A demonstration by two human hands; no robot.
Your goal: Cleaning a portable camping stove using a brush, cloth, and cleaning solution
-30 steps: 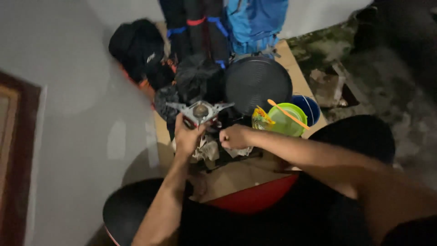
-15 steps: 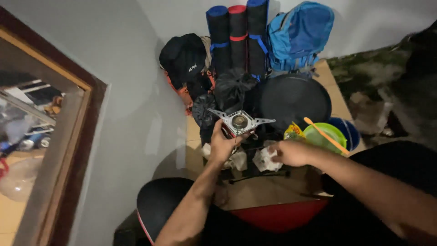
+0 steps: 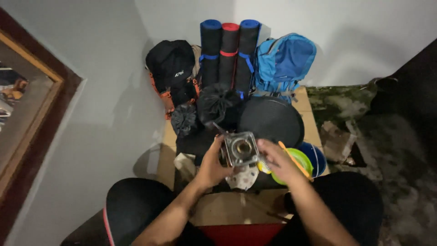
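Head view: left hand (image 3: 210,167) and right hand (image 3: 278,160) flank metal stove (image 3: 240,149).

Home room corner, bare white walls (image 3: 114,68), wooden door frame (image 3: 32,109), backpacks (image 3: 282,64), rolled mats (image 3: 230,50)

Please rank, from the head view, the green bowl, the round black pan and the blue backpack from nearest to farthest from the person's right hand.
From the right hand:
1. Green bowl, just right of the hand, at its fingers.
2. Round black pan, behind the hand, toward the wall.
3. Blue backpack, farthest, leaning against the back wall.
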